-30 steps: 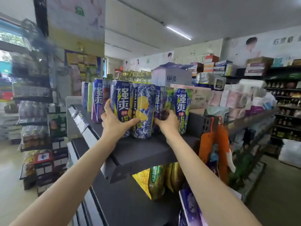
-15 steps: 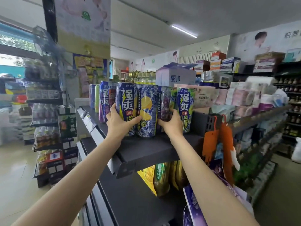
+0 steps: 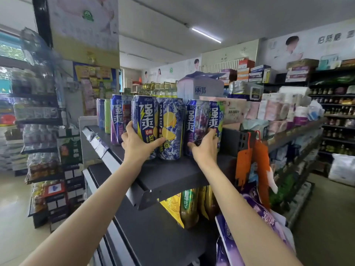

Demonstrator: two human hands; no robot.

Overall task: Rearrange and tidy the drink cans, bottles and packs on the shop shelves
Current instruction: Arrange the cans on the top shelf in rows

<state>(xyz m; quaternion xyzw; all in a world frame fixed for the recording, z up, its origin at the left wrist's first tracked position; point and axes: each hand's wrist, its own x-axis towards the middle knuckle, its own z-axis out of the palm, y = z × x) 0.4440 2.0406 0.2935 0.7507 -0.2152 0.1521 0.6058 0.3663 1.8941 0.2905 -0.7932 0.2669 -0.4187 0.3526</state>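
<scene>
Tall drink cans stand in a row on the dark top shelf (image 3: pixel 172 177). My left hand (image 3: pixel 138 144) grips a blue lemon can (image 3: pixel 145 120), thumb across its front; a second lemon can (image 3: pixel 171 129) stands touching it on the right. My right hand (image 3: pixel 204 148) grips a purple grape can (image 3: pixel 196 123) at its base, with a green-and-blue can (image 3: pixel 216 120) close behind it. A small gap separates the lemon pair from the grape can. More purple, green and blue cans (image 3: pixel 115 116) stand further left at the back.
A black divider (image 3: pixel 236 137) closes the shelf on the right, with orange tags (image 3: pixel 255 160) hanging from it. Yellow and green snack bags (image 3: pixel 184 206) sit on the shelf below, purple packs (image 3: pixel 249 227) lower right. Tissue packs (image 3: pixel 278 110) fill the neighbouring shelf. An aisle runs on the left.
The grape can in my right hand has shifted right, opening a gap beside the lemon cans. The camera has moved closer to the shelf.
</scene>
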